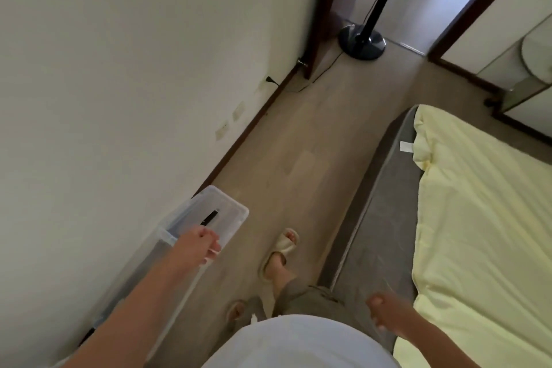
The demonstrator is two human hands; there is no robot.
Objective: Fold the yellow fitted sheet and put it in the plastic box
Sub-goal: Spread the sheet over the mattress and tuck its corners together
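- The left hand (206, 243) reaches out and down to the plastic box (227, 209). Its fingers are curled over the near edge of the box's clear top and seem to pinch it. I cannot tell whether that top is a lid being raised.
- The right hand (383, 312) hangs low by the body with fingers loosely curled and holds nothing. The grey mattress (382, 218) edge is just beside it.
- The yellow fitted sheet (478, 218) lies on the mattress to the outside of the right hand and well apart from the left. It is not yet folded.
- Risk: the box sits tight against the wall beyond the left hand. A one-handed pull on a thin edge could twist the top, or let it slip and clatter down.
- Risk: the gap between box and bed is narrow, and the slippered feet stand right in it. A box dragged out here could be tripped over.
- Risk: once lifted, the sheet could trail onto the floor (298, 143) or drag under a foot.
- The sheet is pale yellow and soft, with long shallow creases. Its far corner is puckered, probably by elastic, and that would make square folds awkward.
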